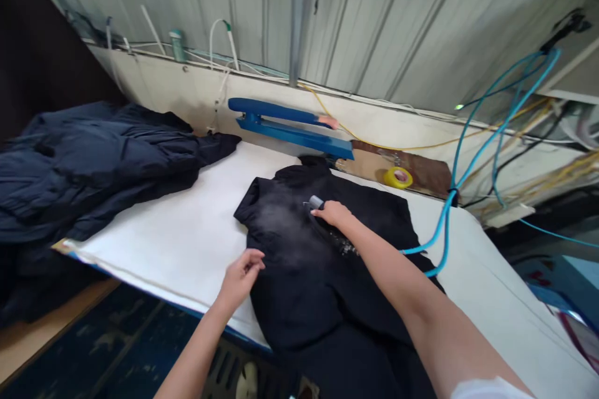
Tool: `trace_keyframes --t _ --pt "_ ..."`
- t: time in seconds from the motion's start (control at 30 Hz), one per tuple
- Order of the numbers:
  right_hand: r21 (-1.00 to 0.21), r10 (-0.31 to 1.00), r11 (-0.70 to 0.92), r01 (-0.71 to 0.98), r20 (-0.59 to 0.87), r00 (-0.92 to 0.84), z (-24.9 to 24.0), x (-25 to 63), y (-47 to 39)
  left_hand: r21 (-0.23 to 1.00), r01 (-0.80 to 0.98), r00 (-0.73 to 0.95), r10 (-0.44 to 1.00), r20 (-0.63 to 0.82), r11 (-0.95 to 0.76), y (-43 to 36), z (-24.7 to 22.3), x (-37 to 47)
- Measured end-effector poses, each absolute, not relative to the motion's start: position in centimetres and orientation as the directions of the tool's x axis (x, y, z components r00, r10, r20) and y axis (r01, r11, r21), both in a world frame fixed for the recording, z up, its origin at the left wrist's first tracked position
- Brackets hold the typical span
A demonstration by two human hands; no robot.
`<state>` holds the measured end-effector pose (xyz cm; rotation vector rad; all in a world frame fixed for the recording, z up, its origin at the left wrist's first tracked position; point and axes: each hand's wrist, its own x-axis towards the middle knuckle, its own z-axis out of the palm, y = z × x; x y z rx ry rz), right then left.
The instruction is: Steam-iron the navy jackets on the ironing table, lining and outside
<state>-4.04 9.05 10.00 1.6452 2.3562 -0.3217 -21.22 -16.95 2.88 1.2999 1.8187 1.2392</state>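
Note:
A black garment (304, 299), which looks like a jacket, lies spread over the white padded ironing table and hangs over its near edge. My right hand (336, 214) is closed around the handle of a steam iron (317, 202) on the garment's upper part. White steam drifts to the left of the iron, whose dark body is hard to tell from the cloth. Beside the garment's left edge is my left hand (243, 271), its fingers loosely bent and apart from the thumb. The fingertips reach the cloth edge, with no cloth visibly gripped.
Dark navy garments (103, 162) are heaped on the left of the table (163, 218). At the back stand a blue sleeve board (290, 128) and a yellow tape roll (397, 177). Blue hoses (444, 224) loop down on the right, passing by my right forearm.

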Motion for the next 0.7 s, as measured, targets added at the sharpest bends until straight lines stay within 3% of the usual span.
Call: trace_keyframes --t 0.1,0.17,0.3,0.43,0.5,0.57,0.63,0.7 --pt "-0.015 0.934 0.169 0.986 -0.316 -0.165 9.3 4.8 12.1 0.825 0.563 0.149 0.976 -0.157 0.047 -16.6 3.4 -18.4" --pt "0.005 0.945 0.060 0.998 -0.323 -0.055 8.9 11.2 13.2 0.698 0.715 0.286 0.901 -0.326 0.025 -16.1 3.9 -16.4" --pt "0.022 0.920 -0.175 0.984 -0.352 0.171 8.1 22.9 13.7 0.392 0.919 0.236 0.749 -0.619 0.034 -14.8 4.8 -12.5" --pt "-0.028 0.896 -0.365 0.931 -0.284 0.342 7.4 30.9 13.1 0.226 0.972 0.144 0.618 -0.773 0.056 -14.2 4.8 -9.2" --pt "-0.054 0.903 -0.379 0.924 -0.241 0.356 7.2 33.2 13.0 0.114 0.991 0.034 0.675 -0.737 0.075 -14.3 4.2 -8.2" --pt "-0.061 0.901 -0.382 0.922 -0.249 0.356 7.0 34.5 13.3 0.046 0.994 -0.050 0.798 -0.601 0.097 -14.5 3.6 -7.6" --pt "-0.059 0.891 -0.387 0.920 -0.280 0.357 6.9 35.2 13.9 0.083 0.991 -0.059 0.901 -0.430 0.104 -14.5 3.4 -7.6" --pt "-0.059 0.888 -0.386 0.921 -0.294 0.353 6.7 35.2 14.4 0.194 0.979 -0.013 0.962 -0.272 0.069 -13.8 4.0 -7.9"
